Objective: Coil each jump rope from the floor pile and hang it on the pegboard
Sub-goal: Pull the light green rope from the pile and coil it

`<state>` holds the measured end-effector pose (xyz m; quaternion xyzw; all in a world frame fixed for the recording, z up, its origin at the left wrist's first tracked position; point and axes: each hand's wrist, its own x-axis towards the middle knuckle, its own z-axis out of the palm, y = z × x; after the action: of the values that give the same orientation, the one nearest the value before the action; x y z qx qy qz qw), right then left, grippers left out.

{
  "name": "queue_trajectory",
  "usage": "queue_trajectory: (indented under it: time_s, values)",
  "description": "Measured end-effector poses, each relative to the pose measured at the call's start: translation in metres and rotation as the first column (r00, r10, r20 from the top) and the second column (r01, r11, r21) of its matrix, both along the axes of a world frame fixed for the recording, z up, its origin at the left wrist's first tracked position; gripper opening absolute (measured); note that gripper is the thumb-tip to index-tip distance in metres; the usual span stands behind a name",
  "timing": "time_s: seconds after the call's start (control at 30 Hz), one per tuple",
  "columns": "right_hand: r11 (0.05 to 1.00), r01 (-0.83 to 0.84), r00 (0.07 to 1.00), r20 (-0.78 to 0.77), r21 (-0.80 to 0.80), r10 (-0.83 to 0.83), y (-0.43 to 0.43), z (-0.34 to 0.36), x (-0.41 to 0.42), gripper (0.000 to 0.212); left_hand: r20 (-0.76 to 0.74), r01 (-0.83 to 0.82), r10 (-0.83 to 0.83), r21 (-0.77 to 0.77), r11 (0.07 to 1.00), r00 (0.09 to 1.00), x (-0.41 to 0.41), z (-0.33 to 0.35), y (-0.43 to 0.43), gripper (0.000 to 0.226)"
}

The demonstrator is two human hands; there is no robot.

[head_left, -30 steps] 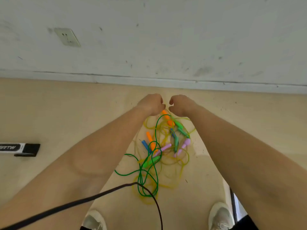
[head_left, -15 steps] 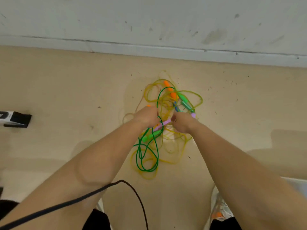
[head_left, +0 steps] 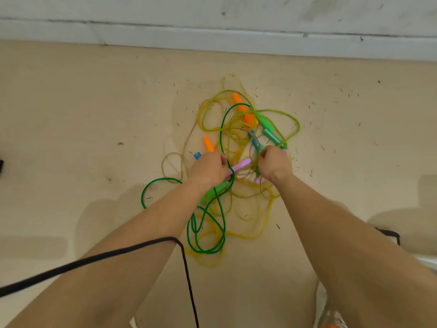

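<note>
The pink handle (head_left: 242,164) lies slantwise between the hands; the left hand (head_left: 208,168) grips its near end, and the right hand (head_left: 274,162) clutches tangled cords (head_left: 261,189).

a: open room?

b: bare floor (head_left: 94,119) wide on the left of the rope pile (head_left: 238,129), and on the right too. the strip between pile and baseboard (head_left: 212,37) is free.

a: blockers?

b: pile is dead centre, loops overlapping. green rope (head_left: 221,209) loops out low-left and toward the feet. left hand (head_left: 209,168) and right hand (head_left: 274,163) are both in the middle, close together. the pink handle (head_left: 241,165) gripped by the left spans the gap. a second pink handle (head_left: 258,180) runs through the right fist. orange handle (head_left: 208,143) is just past the left knuckles. black cable (head_left: 186,268) crosses the left forearm and drops on the near side.
</note>
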<state>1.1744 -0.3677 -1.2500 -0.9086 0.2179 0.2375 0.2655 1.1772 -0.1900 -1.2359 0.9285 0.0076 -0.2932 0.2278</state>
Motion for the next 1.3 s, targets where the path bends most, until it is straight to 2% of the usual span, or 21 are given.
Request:
queue_trajectory:
  time_s: [0.07,0.1,0.17,0.3,0.4,0.47,0.57,0.67,0.8,0.83,0.93,0.97,1.03,1.13,1.23,1.27,1.3]
  values:
    - [0.996,0.093,0.996,-0.016,-0.008,-0.093,0.0,-0.011,0.011,0.015,-0.005,-0.016,0.016,-0.026,1.0,1.0,0.005,-0.007,-0.001,0.009]
    - [0.992,0.128,0.991,-0.021,-0.016,-0.129,0.001,-0.016,0.014,0.023,-0.01,-0.035,0.034,-0.046,0.998,0.999,0.006,-0.011,-0.001,0.007]
    - [0.989,0.134,0.99,-0.036,-0.058,-0.136,0.0,-0.024,0.017,0.034,-0.017,-0.079,0.078,-0.082,0.993,0.997,0.009,-0.017,0.0,0.007]
    - [0.987,0.125,0.99,-0.049,-0.096,-0.131,-0.011,-0.029,0.014,0.028,-0.028,-0.119,0.116,-0.135,0.984,0.993,0.01,-0.022,0.0,0.007]
    - [0.987,0.162,0.986,-0.038,-0.016,-0.163,-0.023,-0.028,0.013,0.025,-0.028,-0.117,0.115,-0.14,0.983,0.993,0.007,-0.02,0.0,0.006]
    - [0.97,0.199,0.979,0.019,0.14,-0.204,-0.026,-0.021,0.009,0.02,-0.019,-0.112,0.11,-0.133,0.985,0.994,0.005,-0.014,0.0,0.006]
    - [0.875,0.265,0.932,0.127,0.405,-0.34,-0.024,0.003,0.004,0.022,-0.01,-0.114,0.114,-0.151,0.982,0.993,0.002,0.005,-0.002,0.007]
    - [0.766,0.266,0.902,0.129,0.585,-0.413,-0.019,0.043,0.004,0.023,0.043,-0.122,0.134,-0.215,0.969,0.99,-0.001,0.039,-0.005,0.016]
    - [0.633,0.194,0.905,0.113,0.749,-0.411,0.0,0.122,0.003,0.019,0.037,-0.115,0.145,-0.43,0.895,0.989,-0.007,0.101,-0.016,0.043]
    - [0.602,0.176,0.906,0.111,0.779,-0.408,0.005,0.143,0.0,0.018,0.024,-0.089,0.115,-0.492,0.866,0.993,-0.009,0.117,-0.017,0.042]
    - [0.48,0.148,0.878,0.109,0.865,-0.467,0.016,0.206,-0.011,0.019,-0.015,-0.015,0.007,-0.625,0.781,1.0,-0.02,0.166,-0.018,0.007]
    - [0.445,0.142,0.857,0.115,0.884,-0.502,0.017,0.226,-0.015,0.02,-0.018,0.007,-0.024,-0.635,0.773,1.0,-0.024,0.18,-0.016,0.005]
    - [0.447,0.136,0.823,0.151,0.884,-0.548,0.018,0.264,-0.022,0.024,0.014,0.058,-0.062,-0.595,0.802,0.998,-0.032,0.208,-0.012,0.017]
    - [0.511,0.138,0.806,0.203,0.849,-0.555,0.014,0.311,-0.032,0.026,0.101,0.152,-0.118,-0.475,0.867,0.988,-0.041,0.244,0.001,0.02]
    - [0.557,0.099,0.789,0.276,0.825,-0.549,0.009,0.354,-0.044,0.028,0.187,0.303,-0.27,-0.18,0.936,0.945,-0.049,0.26,0.025,0.023]
    - [0.605,0.077,0.792,0.32,0.792,-0.519,0.006,0.365,-0.049,0.029,0.196,0.318,-0.29,-0.126,0.94,0.937,-0.053,0.264,0.034,0.023]
    - [0.701,0.048,0.806,0.387,0.712,-0.448,0.004,0.374,-0.054,0.031,0.211,0.31,-0.281,-0.117,0.944,0.936,-0.056,0.266,0.042,0.021]
